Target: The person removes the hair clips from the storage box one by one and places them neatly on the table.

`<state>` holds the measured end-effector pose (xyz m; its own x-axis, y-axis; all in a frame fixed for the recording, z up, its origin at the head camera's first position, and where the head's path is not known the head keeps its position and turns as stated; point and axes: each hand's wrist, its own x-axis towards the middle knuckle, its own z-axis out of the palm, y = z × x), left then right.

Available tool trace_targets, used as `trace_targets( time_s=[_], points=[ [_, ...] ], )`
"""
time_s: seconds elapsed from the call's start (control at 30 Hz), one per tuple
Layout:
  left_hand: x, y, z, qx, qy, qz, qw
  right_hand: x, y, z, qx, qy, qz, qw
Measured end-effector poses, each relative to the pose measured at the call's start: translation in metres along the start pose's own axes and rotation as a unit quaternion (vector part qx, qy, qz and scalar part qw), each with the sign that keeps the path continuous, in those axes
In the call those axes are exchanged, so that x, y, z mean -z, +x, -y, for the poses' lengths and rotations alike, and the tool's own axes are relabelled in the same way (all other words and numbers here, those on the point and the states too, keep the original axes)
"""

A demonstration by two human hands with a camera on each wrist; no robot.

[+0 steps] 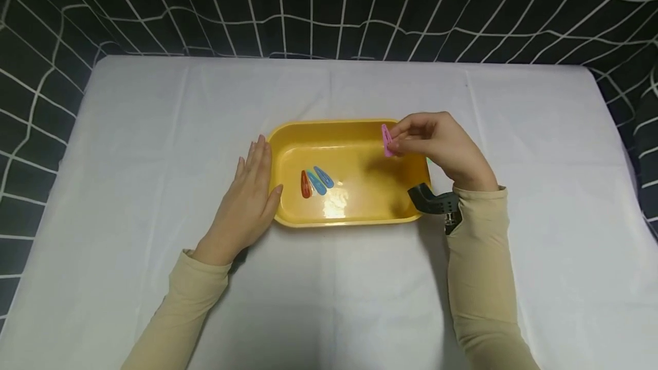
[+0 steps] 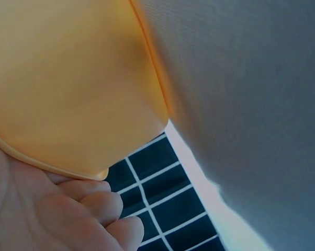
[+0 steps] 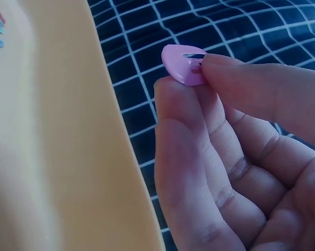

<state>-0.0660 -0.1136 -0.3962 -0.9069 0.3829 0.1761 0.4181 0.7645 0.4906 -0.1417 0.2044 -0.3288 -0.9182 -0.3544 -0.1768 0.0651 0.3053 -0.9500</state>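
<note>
3 clips [image 1: 316,183] lie in the tray [image 1: 334,133], left of its centre. Our right hand [image 1: 437,144] pinches a pink clip [image 1: 387,141] above the tray's right end; our straight-fingered left hand [image 1: 248,201] touches its left rim. Probable step: transfer. Next, we should lower and release.

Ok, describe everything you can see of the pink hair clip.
The pink hair clip looks shiny, perhaps plastic or painted metal, with a rounded end and a slot. Fingers of the right hand pinch it. In the head view it shows against the right part of the yellow tray, nearly upright in the picture. Nothing else visibly touches it.
</note>
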Motion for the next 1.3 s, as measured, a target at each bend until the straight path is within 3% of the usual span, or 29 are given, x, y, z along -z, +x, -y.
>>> trace_targets(
  time_s=[0.27,0.73,1.3],
  points=[
    [-0.002,0.0,0.002,-0.002,-0.001,-0.001,1.0,0.006,-0.005,0.002,-0.018,-0.025,-0.028,0.9991],
    [-0.003,-0.001,0.002,-0.008,0.003,-0.006,0.9999,0.011,-0.009,0.0,0.005,-0.018,-0.026,0.9995],
    [-0.003,0.0,0.001,-0.008,0.002,-0.005,1.0,0.028,-0.015,-0.002,0.011,-0.023,-0.06,0.9978]
  ],
)
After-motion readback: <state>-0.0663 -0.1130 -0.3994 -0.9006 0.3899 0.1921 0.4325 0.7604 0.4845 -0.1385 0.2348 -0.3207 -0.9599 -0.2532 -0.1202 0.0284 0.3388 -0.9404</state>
